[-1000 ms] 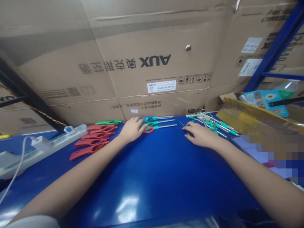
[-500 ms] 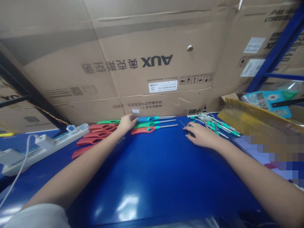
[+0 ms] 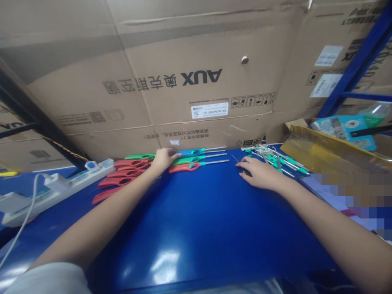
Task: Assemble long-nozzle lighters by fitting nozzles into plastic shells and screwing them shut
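My left hand (image 3: pixel 163 160) touches a long-nosed blue plastic lighter (image 3: pixel 186 154) at the back of the worktop (image 3: pixel 202 216); gripping or not, I cannot tell. My right hand (image 3: pixel 261 173) curls round a thin-shafted, dark-handled tool (image 3: pixel 246 172). I judge the lighter lightweight, stiff, slick: hold mid-handle.

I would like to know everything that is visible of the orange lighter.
The orange lighter has a plastic-looking handle with a turquoise trigger in its loop, a turquoise collar and a slim metallic-looking tube. It lies on the blue tabletop, tube pointing right, in front of the green-handled lighter. The left hand is near its rear end; contact is unclear.
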Tool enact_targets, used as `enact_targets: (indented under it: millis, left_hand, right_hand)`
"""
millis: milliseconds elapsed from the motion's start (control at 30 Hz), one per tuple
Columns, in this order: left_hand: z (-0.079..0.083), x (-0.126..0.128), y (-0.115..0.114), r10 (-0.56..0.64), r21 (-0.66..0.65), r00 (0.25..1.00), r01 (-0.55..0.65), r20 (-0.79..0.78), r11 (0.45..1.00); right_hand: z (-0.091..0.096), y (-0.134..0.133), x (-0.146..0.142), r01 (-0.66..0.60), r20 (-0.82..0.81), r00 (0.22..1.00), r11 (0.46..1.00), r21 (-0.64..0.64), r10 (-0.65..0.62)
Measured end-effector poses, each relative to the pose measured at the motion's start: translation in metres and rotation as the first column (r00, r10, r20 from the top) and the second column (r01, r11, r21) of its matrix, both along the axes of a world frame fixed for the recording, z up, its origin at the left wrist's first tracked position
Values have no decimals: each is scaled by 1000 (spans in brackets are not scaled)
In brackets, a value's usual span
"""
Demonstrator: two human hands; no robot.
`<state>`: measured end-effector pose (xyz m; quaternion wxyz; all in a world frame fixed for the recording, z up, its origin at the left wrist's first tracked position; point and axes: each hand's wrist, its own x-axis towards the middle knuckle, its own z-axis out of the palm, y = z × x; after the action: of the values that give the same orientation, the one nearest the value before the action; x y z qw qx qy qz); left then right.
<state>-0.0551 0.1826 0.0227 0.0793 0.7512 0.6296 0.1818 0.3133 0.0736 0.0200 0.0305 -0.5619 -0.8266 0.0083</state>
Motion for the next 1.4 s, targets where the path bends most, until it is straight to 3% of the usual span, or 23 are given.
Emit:
enact_targets:
  millis: [433,700,1067,1400]
  left_hand:
    - [-7,-3,6,48,71,999,-48,9,996]
    - [-7,-3,3,32,196,999,-37,30,980]
    - [1,6,-7,-68,274,989,101,-129,956]
    - [0,6,-5,-5,267,981,57,-194,962]
  right_hand:
    - [0,0,0,0,10,1000,1000,-7,0]
    - [1,0,0,1,13,1000,1000,-7,-1]
    - [-1,2,1,-8,8,1000,1000,-7,8]
    - [0,0,1,-2,10,1000,1000,-8,2]
